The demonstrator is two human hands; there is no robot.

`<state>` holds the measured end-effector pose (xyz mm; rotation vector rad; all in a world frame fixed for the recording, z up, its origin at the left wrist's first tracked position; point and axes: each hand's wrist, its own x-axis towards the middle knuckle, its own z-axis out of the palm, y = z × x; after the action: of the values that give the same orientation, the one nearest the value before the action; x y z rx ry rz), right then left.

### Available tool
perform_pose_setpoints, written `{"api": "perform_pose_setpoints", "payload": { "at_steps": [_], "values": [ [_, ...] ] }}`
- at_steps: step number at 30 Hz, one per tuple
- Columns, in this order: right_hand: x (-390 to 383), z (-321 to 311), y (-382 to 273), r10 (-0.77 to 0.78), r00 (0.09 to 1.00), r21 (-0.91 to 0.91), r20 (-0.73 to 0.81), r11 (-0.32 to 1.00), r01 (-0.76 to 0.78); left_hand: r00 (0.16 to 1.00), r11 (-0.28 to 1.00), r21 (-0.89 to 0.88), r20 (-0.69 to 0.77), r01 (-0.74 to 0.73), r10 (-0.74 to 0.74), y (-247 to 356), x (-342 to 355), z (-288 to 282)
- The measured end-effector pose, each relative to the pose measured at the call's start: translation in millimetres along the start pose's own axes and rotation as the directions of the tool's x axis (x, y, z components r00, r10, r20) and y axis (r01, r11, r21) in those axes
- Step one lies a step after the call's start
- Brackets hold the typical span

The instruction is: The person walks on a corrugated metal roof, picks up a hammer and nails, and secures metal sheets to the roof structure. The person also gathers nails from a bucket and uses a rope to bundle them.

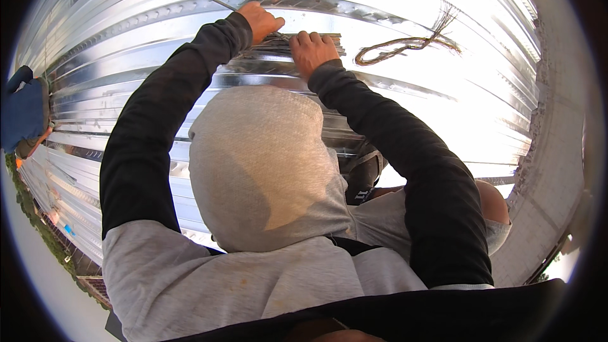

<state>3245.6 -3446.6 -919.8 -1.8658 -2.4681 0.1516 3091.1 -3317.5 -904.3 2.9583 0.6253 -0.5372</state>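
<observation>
My left hand [261,22] is closed round a thin, pointed metal rod [223,5], whose dark tip sticks out to the upper left. My fist hides the rest of it. Just to the right and nearer, my right hand [312,52] curls its fingers over a bundle of thin grey rods [278,44] lying across the metal decking. The rods' ends show beyond the right fingers. Farther right, a looped bundle of rusty wire [396,43] with frayed, splayed ends lies apart from both hands.
Ribbed, shiny metal decking [411,95] spreads all around, with strong glare at right. At the left edge stands another person's blue-clothed leg [25,114]. A concrete strip [551,126] borders the right. A large grey-cloth rounded shape [266,152] and a dark shoe [364,174] lie below my hands.
</observation>
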Motion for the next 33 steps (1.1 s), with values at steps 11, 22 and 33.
{"api": "perform_pose_setpoints", "payload": {
  "at_steps": [11, 22, 33],
  "values": [
    [-10, 10, 13, 0.217, 0.973, 0.686, 0.082, 0.696, -0.213, 0.695, 0.839, -0.453, -0.498, 0.301, -0.519, 12, -5, 31],
    [10, 11, 60, 0.044, 0.997, 0.232, -0.062, 0.972, -0.029, 0.736, 0.494, -0.792, -0.087, 0.358, -0.672, 23, 20, 47],
    [44, 0, 69, -0.364, 0.93, -0.059, -0.058, 0.931, 0.36, 0.67, 0.331, -0.937, -0.174, 0.113, -0.722, 42, 21, 76]
  ]
}}
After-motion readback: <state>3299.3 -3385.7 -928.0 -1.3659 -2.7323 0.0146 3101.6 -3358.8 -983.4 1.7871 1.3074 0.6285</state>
